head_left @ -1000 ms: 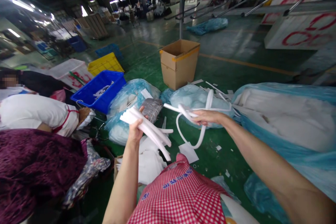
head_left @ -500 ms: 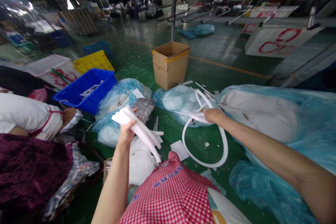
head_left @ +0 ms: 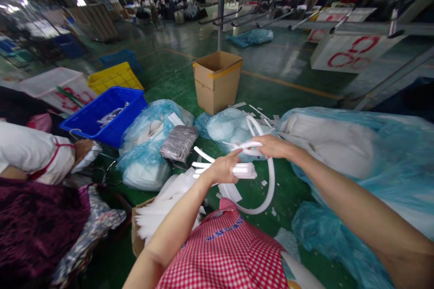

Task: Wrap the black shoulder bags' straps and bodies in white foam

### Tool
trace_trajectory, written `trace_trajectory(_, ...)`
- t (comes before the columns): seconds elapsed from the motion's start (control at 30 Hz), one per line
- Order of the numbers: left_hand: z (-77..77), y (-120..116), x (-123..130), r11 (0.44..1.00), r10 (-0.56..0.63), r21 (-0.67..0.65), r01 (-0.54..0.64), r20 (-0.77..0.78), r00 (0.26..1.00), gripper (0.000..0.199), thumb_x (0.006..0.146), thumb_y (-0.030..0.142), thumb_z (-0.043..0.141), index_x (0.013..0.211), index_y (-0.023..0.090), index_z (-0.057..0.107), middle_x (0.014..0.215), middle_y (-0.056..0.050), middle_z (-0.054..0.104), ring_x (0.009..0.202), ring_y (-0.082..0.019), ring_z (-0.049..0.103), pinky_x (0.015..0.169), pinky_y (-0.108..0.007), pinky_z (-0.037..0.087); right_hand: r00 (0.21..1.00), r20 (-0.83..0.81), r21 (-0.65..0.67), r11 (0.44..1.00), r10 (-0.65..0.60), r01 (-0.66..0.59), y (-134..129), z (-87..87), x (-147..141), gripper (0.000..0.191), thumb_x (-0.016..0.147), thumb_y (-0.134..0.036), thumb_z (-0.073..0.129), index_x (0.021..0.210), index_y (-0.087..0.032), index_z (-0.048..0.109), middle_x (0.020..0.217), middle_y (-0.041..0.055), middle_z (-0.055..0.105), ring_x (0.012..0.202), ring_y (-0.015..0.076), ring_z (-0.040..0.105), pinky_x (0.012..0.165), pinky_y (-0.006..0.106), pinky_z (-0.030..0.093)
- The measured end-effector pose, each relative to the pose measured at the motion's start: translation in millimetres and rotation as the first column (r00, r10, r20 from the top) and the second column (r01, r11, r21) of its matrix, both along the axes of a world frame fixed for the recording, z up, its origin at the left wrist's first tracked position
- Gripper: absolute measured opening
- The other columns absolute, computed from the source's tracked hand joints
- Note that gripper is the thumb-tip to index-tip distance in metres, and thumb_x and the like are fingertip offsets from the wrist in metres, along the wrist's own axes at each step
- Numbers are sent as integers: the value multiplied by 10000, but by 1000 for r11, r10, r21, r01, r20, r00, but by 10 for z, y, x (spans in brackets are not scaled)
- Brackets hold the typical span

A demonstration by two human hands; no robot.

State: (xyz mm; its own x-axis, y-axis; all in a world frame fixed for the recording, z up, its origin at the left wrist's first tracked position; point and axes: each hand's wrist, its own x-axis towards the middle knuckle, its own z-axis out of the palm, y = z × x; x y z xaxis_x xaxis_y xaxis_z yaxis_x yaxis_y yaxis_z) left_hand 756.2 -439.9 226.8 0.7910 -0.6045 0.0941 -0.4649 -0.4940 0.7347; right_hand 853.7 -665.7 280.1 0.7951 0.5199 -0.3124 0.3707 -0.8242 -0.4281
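Observation:
My left hand [head_left: 223,169] is closed around a bundle of short white foam rods [head_left: 247,170]. Their cut ends poke out to the right of the fist, and several thin ends show on its left. My right hand [head_left: 273,146] grips a long white foam rod [head_left: 271,180], which hangs in a big loop over the green floor. Both hands are close together, and the left index finger reaches to the long rod near the right fingers. Whether it pinches the rod is hard to see. Below my left forearm, a carton [head_left: 138,237] holds more white foam pieces [head_left: 162,216].
Blue plastic bags of white material [head_left: 145,176] lie left, ahead and right [head_left: 332,140]. A grey wrapped package [head_left: 179,143], a tall cardboard box [head_left: 217,92] and a blue crate [head_left: 105,128] stand ahead. A co-worker's sleeve [head_left: 37,151] is close on the left. Scraps litter the floor.
My left hand has swung right with the rod bundle, turning it so the ends face right, up to my right hand. The right hand still holds the long looped rod.

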Motion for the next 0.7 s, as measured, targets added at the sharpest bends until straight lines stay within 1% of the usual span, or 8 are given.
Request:
trace_trajectory(0.1, -284, -158, 46, 983, -13, 183, 14, -6, 1000, 347, 619, 148, 672, 958, 183, 610, 1350, -147, 565, 1139, -321, 626, 916, -383, 514, 992, -98, 97, 991, -84, 94, -146, 239, -71, 207, 754, -133, 569, 923, -205, 665, 610, -15, 603, 571, 154, 570, 544, 240, 388)
trace_trajectory(0.17, -417, -168, 50, 978, 16, 208, -12, -16, 1000, 379, 613, 176, 681, 984, 181, 606, 1208, -128, 623, 1012, -299, 660, 863, -366, 520, 967, -171, 306, 923, -186, 232, -226, 362, -135, 218, 774, -234, 585, 986, -204, 629, 632, -24, 587, 534, 133, 534, 509, 232, 385)
trace_trajectory(0.23, -474, -122, 61, 981, 62, 186, -55, -35, 997, 371, 596, 190, 700, 956, 172, 614, 1052, -106, 648, 909, -291, 660, 805, -367, 517, 927, -217, 548, 748, -305, 375, -278, 439, -205, 227, 776, -303, 608, 979, -205, 578, 651, -31, 565, 525, 116, 508, 508, 227, 401)
trace_trajectory(0.3, -465, -20, 80, 991, 104, 99, -95, -91, 990, 350, 564, 194, 728, 898, 167, 625, 931, -76, 649, 835, -280, 643, 760, -368, 505, 881, -279, 722, 522, -383, 455, -320, 481, -267, 205, 760, -310, 644, 907, -213, 539, 684, -29, 557, 566, 111, 525, 567, 235, 458)
trace_trajectory(0.37, -418, 130, 91, 985, 140, -73, -159, -220, 966, 344, 552, 214, 756, 871, 167, 636, 857, -43, 647, 799, -256, 623, 739, -356, 494, 848, -365, 815, 308, -385, 491, -369, 500, -315, 195, 740, -281, 679, 843, -221, 524, 718, -26, 560, 628, 116, 556, 678, 274, 528)
trace_trajectory(0.43, -368, 293, 80, 936, 119, -256, -240, -413, 903, 345, 568, 249, 775, 877, 153, 657, 840, -35, 662, 788, -229, 614, 735, -336, 492, 828, -442, 850, 134, -346, 510, -424, 493, -349, 198, 724, -259, 710, 812, -227, 536, 724, -25, 559, 654, 124, 565, 773, 340, 568)
trace_trajectory(0.57, -389, 434, 26, 786, -86, -483, -387, -705, 704, 495, 576, 257, 796, 1039, 119, 686, 1003, -98, 710, 815, -216, 641, 741, -323, 507, 827, -524, 851, -87, -203, 518, -490, 370, -410, 202, 724, -274, 761, 795, -226, 578, 707, -30, 559, 611, 112, 530, 796, 390, 595)
trace_trajectory(0.7, -641, 199, 63, 644, -221, -532, -549, -817, 532, 697, 504, 238, 819, 1175, 141, 654, 992, -102, 716, 750, -211, 657, 653, -310, 520, 817, -567, 807, -271, -109, 524, -429, 151, -546, 175, 727, -259, 771, 780, -222, 608, 710, -51, 534, 584, 76, 482, 834, 366, 588)
